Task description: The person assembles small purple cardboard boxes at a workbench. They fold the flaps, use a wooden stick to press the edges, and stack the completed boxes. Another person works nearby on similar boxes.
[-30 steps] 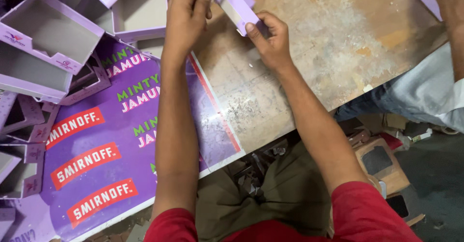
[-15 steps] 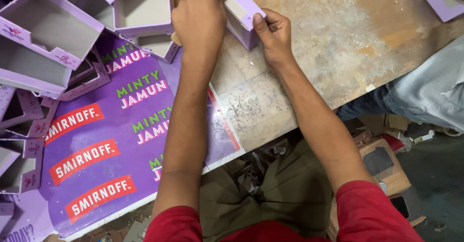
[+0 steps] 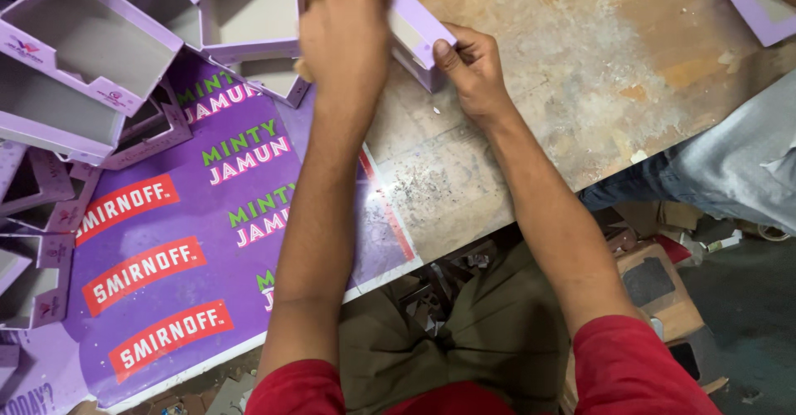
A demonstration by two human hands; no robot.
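Overhead view of a scuffed wooden workbench [image 3: 580,75]. At left, finished lilac cardboard trays [image 3: 75,58] are piled on a purple printed sheet [image 3: 149,241]. The left hand [image 3: 344,38] presses down with curled fingers, apparently onto the near end of a small lilac box [image 3: 419,29]. The box runs diagonally between both hands. The right hand [image 3: 473,71] pinches its right edge from just beside it.
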